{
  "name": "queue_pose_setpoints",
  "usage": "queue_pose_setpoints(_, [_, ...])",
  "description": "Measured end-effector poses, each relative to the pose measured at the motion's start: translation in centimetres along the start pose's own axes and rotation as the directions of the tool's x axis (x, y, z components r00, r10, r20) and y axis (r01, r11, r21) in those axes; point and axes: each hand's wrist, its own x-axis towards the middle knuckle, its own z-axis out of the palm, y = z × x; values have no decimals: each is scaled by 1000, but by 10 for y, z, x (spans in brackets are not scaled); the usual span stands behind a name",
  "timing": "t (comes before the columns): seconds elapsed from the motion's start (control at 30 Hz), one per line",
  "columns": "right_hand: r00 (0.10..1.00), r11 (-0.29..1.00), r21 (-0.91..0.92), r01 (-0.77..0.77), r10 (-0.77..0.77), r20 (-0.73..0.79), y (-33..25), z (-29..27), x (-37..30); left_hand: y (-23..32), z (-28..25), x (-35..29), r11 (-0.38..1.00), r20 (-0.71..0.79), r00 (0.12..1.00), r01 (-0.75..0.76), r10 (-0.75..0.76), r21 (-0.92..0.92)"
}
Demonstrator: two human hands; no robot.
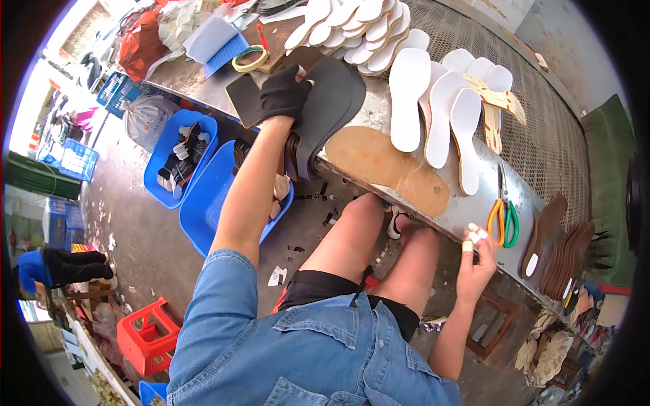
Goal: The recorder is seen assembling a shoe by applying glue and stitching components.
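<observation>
My left hand [284, 93], in a black fingerless glove, is closed over the upper edge of a pile of dark insoles [332, 95] that overhangs the bench's near edge. Beside it lies a phone-like dark flat slab [244, 99]. My right hand [477, 260] is raised near the front edge of the bench, its fingers loosely bent and apart with pale covers on the tips; I see nothing held in it. Just beyond it are scissors [502, 220] with orange and green handles. A brown insole-shaped board [386, 162] lies flat between the hands. White insoles [409, 98] lie farther back.
Blue bins [203, 216] stand on the floor at the left, one holding dark pieces [183, 159]. A tape roll [250, 59] sits at the back. Brown insoles [569, 257] are stacked at the right end. A red stool [147, 337] and another person [57, 267] are farther left.
</observation>
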Motion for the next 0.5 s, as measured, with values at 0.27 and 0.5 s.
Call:
queue_pose_setpoints(0.27, [939, 475, 810, -342, 198, 281, -44, 37, 12, 144, -93, -103, 354, 479, 877, 442, 21, -824])
queue_pose_setpoints(0.5, [908, 520, 747, -414, 181, 377, -39, -6, 25, 198, -54, -185, 215, 690, 704, 656, 169, -723])
